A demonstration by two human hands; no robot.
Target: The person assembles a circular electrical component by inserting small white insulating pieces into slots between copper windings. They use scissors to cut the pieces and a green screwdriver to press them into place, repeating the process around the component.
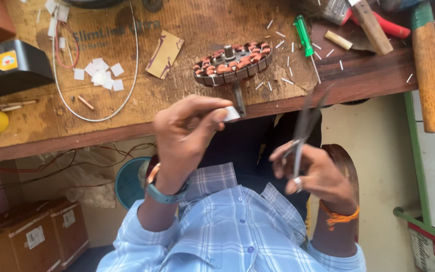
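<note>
A small white paper strip point(231, 114) sits pinched between the thumb and fingertips of the left hand point(185, 136), just off the bench edge. At four o'clock from it, the right hand point(318, 174) grips a pair of scissors point(302, 132), fingers through the loops, blades blurred and pointing up toward one o'clock; strip and blades stay apart. At twelve o'clock from the strip, a fan stator with copper windings point(232, 63) rests on the wooden workbench point(187, 22). White paper slips point(99, 75) lie at ten o'clock, a green screwdriver point(304, 36) at one o'clock, a wooden hammer handle point(428, 70) further toward two o'clock.
</note>
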